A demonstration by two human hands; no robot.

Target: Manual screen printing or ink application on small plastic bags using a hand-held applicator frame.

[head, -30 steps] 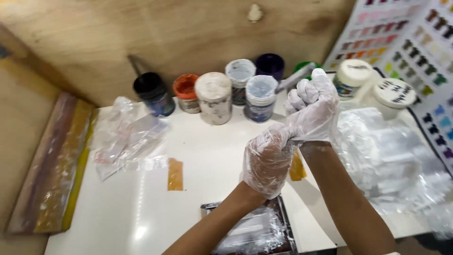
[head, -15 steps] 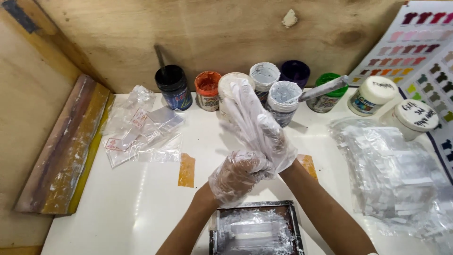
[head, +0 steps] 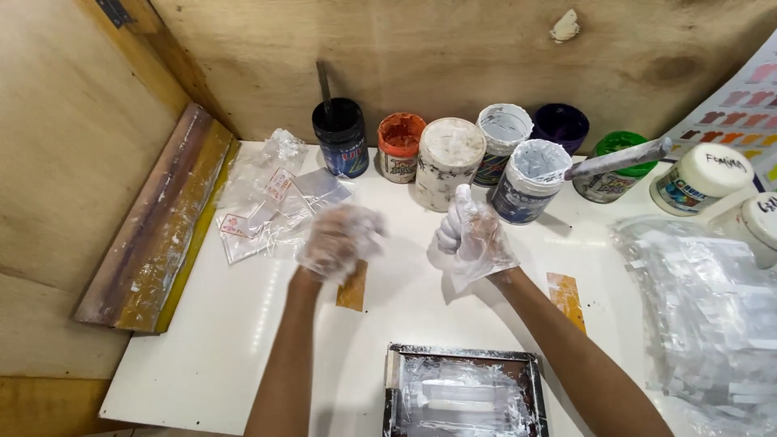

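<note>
Both my hands wear thin clear plastic gloves and hover over a white table [head: 227,340]. My left hand [head: 338,241] is blurred, fingers curled loosely, with nothing in it, above an orange tape strip [head: 353,291]. My right hand [head: 469,239] is a loose fist with the thumb up, also with nothing in it, just in front of a white-smeared paint jar [head: 449,162]. The hands are apart. A small metal-framed screen [head: 461,395] smeared with white ink lies near the front edge between my forearms.
A row of paint jars stands along the plywood back wall: black [head: 341,137], orange [head: 401,146], several white, purple [head: 560,125], green [head: 611,166]. Small plastic bags [head: 271,202] lie at left, a pile of clear bags [head: 712,316] at right. A squeegee board [head: 162,222] leans at left.
My hands were pressed together, one pulling the other's glove on. Now they have separated, the left moving left and the right staying near the jars. The camera view shifted.
</note>
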